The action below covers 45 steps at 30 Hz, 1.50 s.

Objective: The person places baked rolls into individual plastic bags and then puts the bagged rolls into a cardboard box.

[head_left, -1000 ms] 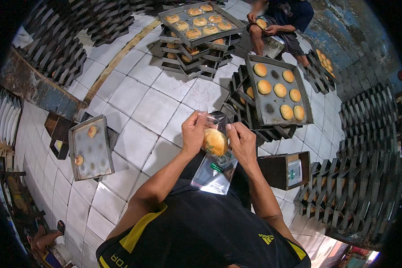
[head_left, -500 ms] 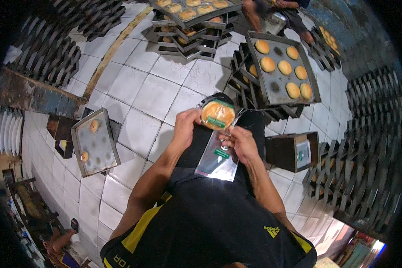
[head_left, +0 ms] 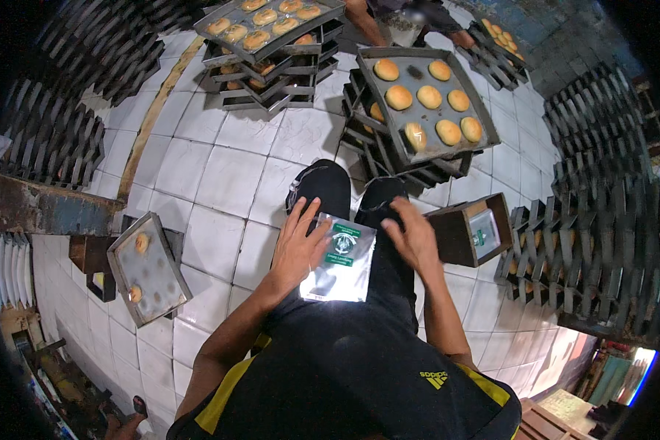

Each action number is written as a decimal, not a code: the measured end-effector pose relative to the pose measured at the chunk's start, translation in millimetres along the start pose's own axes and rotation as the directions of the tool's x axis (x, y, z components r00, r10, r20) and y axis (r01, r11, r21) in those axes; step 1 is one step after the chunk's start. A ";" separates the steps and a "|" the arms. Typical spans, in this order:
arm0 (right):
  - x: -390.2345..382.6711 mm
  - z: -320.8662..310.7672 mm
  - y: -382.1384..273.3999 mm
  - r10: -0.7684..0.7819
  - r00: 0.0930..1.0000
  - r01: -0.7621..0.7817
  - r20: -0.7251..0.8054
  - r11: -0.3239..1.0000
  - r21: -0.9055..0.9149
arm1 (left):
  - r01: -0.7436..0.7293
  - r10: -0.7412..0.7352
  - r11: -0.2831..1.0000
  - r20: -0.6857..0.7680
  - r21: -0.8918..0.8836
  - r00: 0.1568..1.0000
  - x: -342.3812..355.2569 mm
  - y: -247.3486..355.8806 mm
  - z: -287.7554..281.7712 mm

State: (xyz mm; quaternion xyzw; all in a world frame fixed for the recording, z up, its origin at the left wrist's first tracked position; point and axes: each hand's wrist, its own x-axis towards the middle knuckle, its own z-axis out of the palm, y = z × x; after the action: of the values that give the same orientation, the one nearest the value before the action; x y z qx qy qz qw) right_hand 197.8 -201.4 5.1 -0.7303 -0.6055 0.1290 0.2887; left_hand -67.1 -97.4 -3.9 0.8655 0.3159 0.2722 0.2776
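A flat clear plastic bag [head_left: 353,282] with a green printed label lies across my black-clad lap. My left hand [head_left: 298,248] rests along the bag's left edge, fingers spread over it and my thigh. To the right of the bag, my right hand [head_left: 416,238] hovers over the other thigh, its fingers apart with nothing between them. Ahead on the right, a metal tray [head_left: 465,73] on a stack holds several golden round buns. One bun [head_left: 416,137] at its near left corner has a shiny wrapper glint.
Stacked trays with buns [head_left: 282,44] stand ahead. A tray with two buns [head_left: 148,253] sits at left. A brown box [head_left: 451,235] holding more bags stands near my right knee. Tray racks [head_left: 564,264] line the right; another person [head_left: 447,22] sits at the far side.
The bagged bun has left my hands, and a shiny bun now fills a formerly bare spot on the right tray. Both hands have parted; the flat bag lies on my lap.
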 end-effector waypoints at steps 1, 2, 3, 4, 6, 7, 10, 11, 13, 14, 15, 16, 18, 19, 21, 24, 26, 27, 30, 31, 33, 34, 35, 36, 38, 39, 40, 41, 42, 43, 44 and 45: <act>-8.8 6.0 -13.8 -0.041 0.999 0.040 0.031 0.999 0.029 | -0.030 0.027 0.995 0.040 0.090 0.999 -9.8 -2.6 -1.0; -13.1 8.1 -28.5 -0.082 0.996 0.079 0.047 0.995 0.055 | -0.091 0.086 0.992 0.064 0.090 0.994 -11.5 -6.9 -1.4; -16.6 11.4 -39.5 -0.117 0.993 0.117 0.000 0.993 0.010 | -0.154 0.146 0.984 0.090 0.086 0.985 -11.6 -11.4 -1.7; -18.5 8.2 -43.0 -0.128 0.991 0.127 0.047 0.991 0.030 | -0.221 0.212 0.972 0.117 0.075 0.970 -9.8 -12.6 -3.0; -15.8 4.5 -44.3 -0.150 0.979 0.141 0.138 0.987 0.073 | -0.211 0.215 0.976 0.078 -0.049 0.974 -9.8 -9.8 -8.4; -15.8 11.5 -34.4 -0.210 0.972 0.196 0.105 0.972 0.129 | -0.103 0.114 0.974 0.046 -0.201 0.992 -5.4 4.9 -13.3; 15.8 -24.6 -44.1 -0.171 0.945 0.070 0.278 0.938 0.339 | 0.497 -0.296 0.508 0.399 -0.704 0.868 -5.1 1.4 -4.8; 36.0 -36.0 -33.4 -0.228 0.941 0.122 0.251 0.918 0.379 | 0.569 -0.216 0.547 0.553 -0.614 0.804 1.5 -6.4 -16.1; 90.1 -42.4 9.9 -0.199 0.978 0.161 0.058 0.905 0.394 | 0.625 -0.187 0.503 0.631 -0.597 0.753 14.2 -13.4 -17.8; 119.7 -44.4 41.6 0.153 0.958 -0.256 0.241 0.834 0.489 | 0.620 -0.256 0.408 0.568 -0.670 0.782 16.7 -18.1 -12.7; 151.8 -40.5 87.3 0.096 0.994 -0.104 0.045 0.953 0.284 | 0.596 -0.318 0.318 0.510 -0.737 0.799 24.4 -21.1 -10.3; 180.6 -44.7 102.7 0.137 0.990 -0.140 0.031 0.972 0.187 | 0.570 -0.450 0.270 0.422 -0.776 0.787 35.3 -14.6 -10.9; 223.7 -18.3 195.8 0.142 0.987 -0.139 -0.075 0.989 0.051 | 0.489 -0.597 0.147 0.317 -0.860 0.737 61.1 -2.9 -2.1; 239.4 -5.5 229.9 0.033 0.989 -0.043 -0.144 0.997 -0.066 | 0.497 -0.604 0.116 0.337 -0.860 0.723 66.2 -7.4 6.1; 269.3 7.2 261.9 0.076 0.994 -0.087 -0.073 0.984 -0.156 | 0.464 -0.575 0.144 0.308 -0.874 0.758 62.0 -17.3 23.0; 311.3 19.3 257.8 0.329 0.933 -0.303 0.143 0.936 -0.180 | 0.545 -0.627 0.229 0.306 -0.807 0.716 60.8 -14.4 22.9; 338.2 30.4 255.8 0.243 0.969 -0.229 0.039 0.948 -0.222 | 0.550 -0.645 0.216 0.305 -0.807 0.701 63.8 -10.2 20.1; 350.3 40.6 257.5 0.232 0.972 -0.233 -0.024 0.963 -0.136 | 0.551 -0.621 0.260 0.300 -0.793 0.724 59.7 -13.1 20.1; 363.5 79.6 302.6 0.447 0.879 -0.447 -0.166 0.894 0.039 | 0.526 -0.534 0.305 0.314 -0.794 0.785 62.0 -23.7 20.5; 365.8 84.8 298.9 0.503 0.848 -0.496 -0.168 0.864 0.087 | 0.523 -0.527 0.322 0.309 -0.789 0.791 61.2 -25.9 20.5; 375.0 80.5 228.0 0.558 0.829 -0.550 -0.036 0.825 0.130 | 0.498 -0.579 0.290 0.264 -0.817 0.771 53.9 -20.7 22.1; 368.2 83.5 230.2 0.504 0.863 -0.492 -0.021 0.850 0.188 | 0.521 -0.591 0.285 0.280 -0.805 0.756 58.2 -18.6 20.2; 363.4 84.9 236.8 0.444 0.896 -0.427 -0.016 0.871 0.242 | 0.540 -0.599 0.281 0.295 -0.793 0.744 63.5 -16.1 19.0; 356.3 92.0 222.0 0.490 0.870 -0.445 -0.062 0.832 0.332 | 0.550 -0.621 0.274 0.292 -0.789 0.728 64.4 -14.7 18.2; 340.9 92.9 234.5 0.636 0.770 -0.518 -0.043 0.663 0.540 | 0.530 -0.563 0.252 0.322 -0.810 0.761 70.7 -22.2 21.3; 335.2 75.2 180.6 0.572 0.802 -0.544 0.171 0.581 0.605 | 0.508 -0.611 0.205 0.296 -0.837 0.734 65.0 -23.5 20.7; 321.1 56.6 169.4 0.555 0.816 -0.494 0.161 0.526 0.692 | 0.499 -0.611 0.156 0.313 -0.853 0.727 68.1 -21.0 18.1; 309.4 40.8 161.2 0.537 0.830 -0.441 0.150 0.468 0.766 | 0.482 -0.605 0.057 0.354 -0.874 0.713 72.8 -18.6 11.0; 296.7 34.3 150.0 0.479 0.868 -0.308 0.130 0.315 0.898 | 0.426 -0.629 0.037 0.311 -0.904 0.713 74.2 -19.1 5.4; 275.2 17.3 109.0 0.391 0.899 -0.249 0.198 0.083 0.965 | 0.373 -0.661 -0.001 0.280 -0.928 0.696 76.1 -24.9 3.0; 250.0 3.9 82.8 0.290 0.927 -0.224 0.237 -0.080 0.971 | 0.322 -0.688 -0.047 0.264 -0.945 0.676 78.0 -28.9 2.6; 222.8 -6.2 57.3 0.221 0.946 -0.204 0.238 -0.167 0.965 | 0.293 -0.683 -0.091 0.273 -0.952 0.677 83.9 -37.4 -0.1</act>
State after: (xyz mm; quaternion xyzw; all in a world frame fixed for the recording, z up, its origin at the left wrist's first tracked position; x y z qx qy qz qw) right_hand 299.5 4.8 12.9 -0.3566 -0.1728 0.5783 0.7131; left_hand -27.2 -14.7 -3.4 0.2322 0.3978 0.4097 0.7874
